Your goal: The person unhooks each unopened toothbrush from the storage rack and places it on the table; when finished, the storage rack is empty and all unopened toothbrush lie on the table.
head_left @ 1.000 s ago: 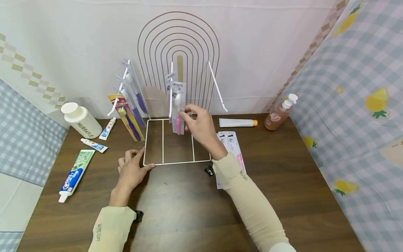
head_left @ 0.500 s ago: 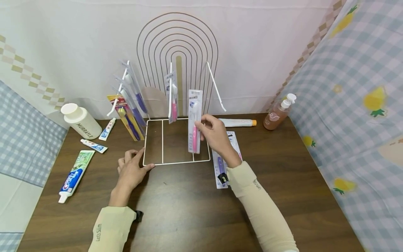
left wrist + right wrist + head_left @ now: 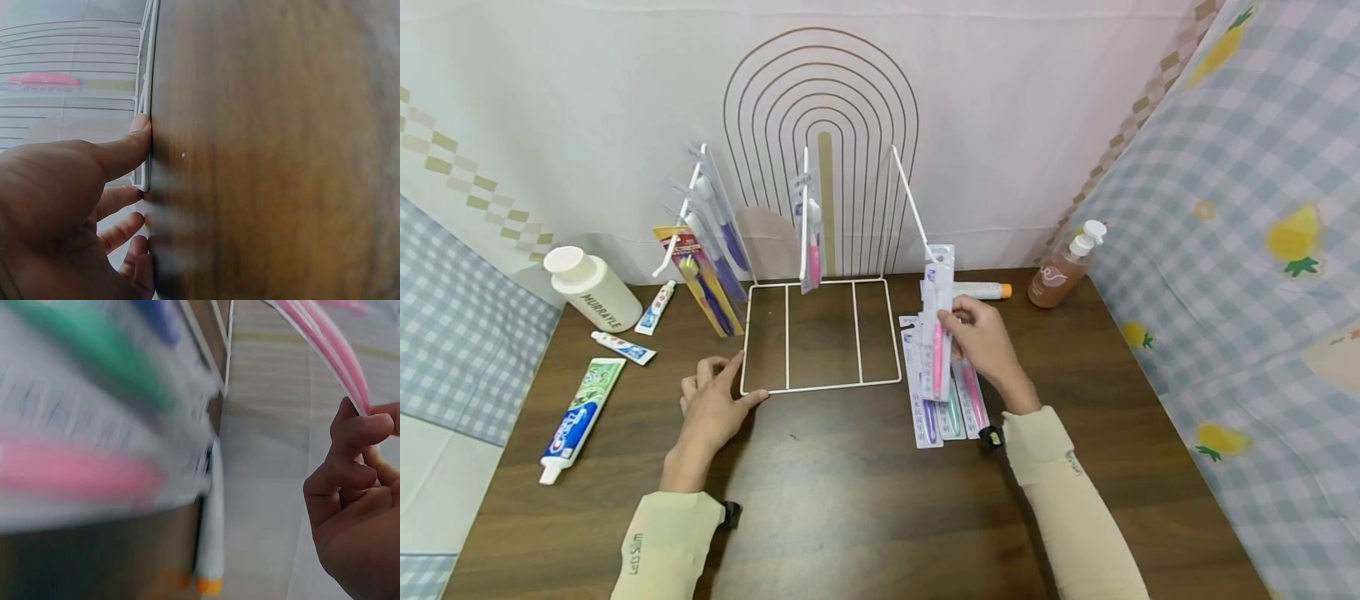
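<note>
My right hand (image 3: 988,337) pinches a packaged pink toothbrush (image 3: 936,354) between thumb and fingers. It holds the pack upright over several packaged toothbrushes (image 3: 930,425) fanned out on the table, with purple, green and pink handles. In the right wrist view the fingertips grip the pack's edge beside the pink handle (image 3: 331,350). My left hand (image 3: 711,412) rests at the front left corner of a white wire rack (image 3: 820,388), its thumb on the front rail and its index finger by the corner. Another pink toothbrush pack (image 3: 814,242) hangs on the rack's middle hook.
Several toothbrush packs (image 3: 703,283) hang on the left hook. The right hook (image 3: 912,200) overlaps the held pack's top. A white tube (image 3: 981,290) and a pump bottle (image 3: 1060,271) stand or lie behind the right hand. Toothpaste tubes (image 3: 580,412) and a white bottle (image 3: 595,287) are at left.
My right hand has moved rightward and down from the middle hook, carrying the pink toothbrush pack off it to over the packs on the table. The left hand has stayed still.
</note>
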### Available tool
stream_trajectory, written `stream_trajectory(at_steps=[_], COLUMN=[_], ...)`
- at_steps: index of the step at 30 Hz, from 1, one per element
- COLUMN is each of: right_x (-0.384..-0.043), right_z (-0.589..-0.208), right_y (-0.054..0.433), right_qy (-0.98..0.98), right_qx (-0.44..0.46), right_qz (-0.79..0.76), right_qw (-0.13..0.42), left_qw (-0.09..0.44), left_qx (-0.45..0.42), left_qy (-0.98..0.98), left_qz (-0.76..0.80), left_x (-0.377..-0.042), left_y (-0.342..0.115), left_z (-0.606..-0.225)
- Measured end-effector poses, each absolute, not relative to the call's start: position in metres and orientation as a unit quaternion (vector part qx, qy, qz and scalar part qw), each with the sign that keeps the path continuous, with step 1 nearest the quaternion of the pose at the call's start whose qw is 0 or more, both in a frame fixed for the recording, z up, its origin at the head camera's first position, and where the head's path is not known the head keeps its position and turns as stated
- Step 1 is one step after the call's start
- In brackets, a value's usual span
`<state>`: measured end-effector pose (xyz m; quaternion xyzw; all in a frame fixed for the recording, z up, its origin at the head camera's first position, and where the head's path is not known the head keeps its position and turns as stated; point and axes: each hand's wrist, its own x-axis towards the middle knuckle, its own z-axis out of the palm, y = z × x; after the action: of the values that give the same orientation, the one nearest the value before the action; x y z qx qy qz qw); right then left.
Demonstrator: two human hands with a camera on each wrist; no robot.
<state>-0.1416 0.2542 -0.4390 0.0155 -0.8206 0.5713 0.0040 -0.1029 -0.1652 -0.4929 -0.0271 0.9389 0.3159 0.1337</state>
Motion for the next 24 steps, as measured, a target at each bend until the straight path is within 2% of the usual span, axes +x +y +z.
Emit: stream_trajectory(at_steps=[10,24], right_x=[-0.132,-0.125], right_z=[-0.459,-0.492], right_y=[0.320,0.341], right_qy=[-0.837,-0.860], right_qx=[-0.035,-0.097], right_qz=[0.546,0.493], right_qw=[-0.001,-0.092], left_qw=[0.137,0.139], left_qx=[-0.027,-0.028], left_qy=[0.939,0.938], left_qz=[0.315,0.318], left_x=[-0.103,-0.102], left_y=[-0.166,-0.164], left_z=[-0.493,-0.489])
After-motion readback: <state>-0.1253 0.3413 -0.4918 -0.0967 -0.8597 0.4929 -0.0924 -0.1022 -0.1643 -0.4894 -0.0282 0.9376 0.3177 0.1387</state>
